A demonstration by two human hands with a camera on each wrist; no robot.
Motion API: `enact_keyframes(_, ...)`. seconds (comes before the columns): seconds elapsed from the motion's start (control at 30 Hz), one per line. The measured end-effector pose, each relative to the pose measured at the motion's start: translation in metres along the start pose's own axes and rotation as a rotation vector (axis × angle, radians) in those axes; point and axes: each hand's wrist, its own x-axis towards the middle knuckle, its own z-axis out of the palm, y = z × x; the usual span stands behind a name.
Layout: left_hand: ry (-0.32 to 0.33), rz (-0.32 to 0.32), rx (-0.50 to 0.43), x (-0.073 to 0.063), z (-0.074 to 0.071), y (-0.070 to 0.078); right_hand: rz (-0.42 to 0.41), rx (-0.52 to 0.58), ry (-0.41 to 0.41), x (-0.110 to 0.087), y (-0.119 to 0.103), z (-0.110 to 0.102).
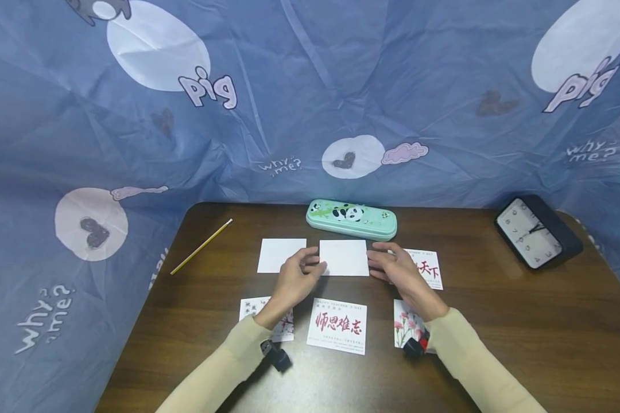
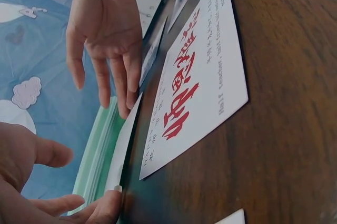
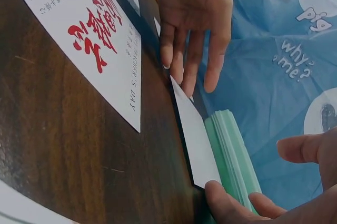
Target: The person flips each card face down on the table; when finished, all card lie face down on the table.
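A blank white card [image 1: 344, 258] lies flat at the middle of the back row of cards. My left hand [image 1: 294, 280] is at its left edge and my right hand [image 1: 402, 269] at its right edge. Fingers of both hands are extended and loosely spread, with fingertips right at the card's sides and nothing gripped. The left wrist view shows one left fingertip [image 2: 111, 199] touching the card's end. A second blank card [image 1: 281, 255] lies to the left. Behind my right hand, a card with red characters [image 1: 430, 269] is partly covered.
In the front row lie a blossom card [image 1: 284, 328], a red-lettered card [image 1: 337, 326] and a flower card [image 1: 407, 328], the outer two partly hidden by my arms. A green panda pencil case [image 1: 351, 219], a yellow pencil [image 1: 201, 246] and a black clock [image 1: 537, 232] stand around.
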Motion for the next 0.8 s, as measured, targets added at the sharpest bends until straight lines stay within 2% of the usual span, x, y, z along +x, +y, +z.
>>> enact_keyframes(0.23, -0.003, 0.023, 0.017, 0.0016, 0.0001, 0.0014, -0.030, 0.039, -0.027, 0.0007, 0.0012, -0.0019)
enact_keyframes(0.43, -0.027, 0.048, 0.032, -0.0002, -0.0006, 0.0020, -0.037, 0.015, -0.034, 0.0006, 0.0007, -0.0020)
enact_keyframes(0.8, -0.023, 0.039, 0.037, -0.0008, -0.0015, 0.0026, -0.016, -0.013, -0.020, 0.0002, -0.0016, -0.0029)
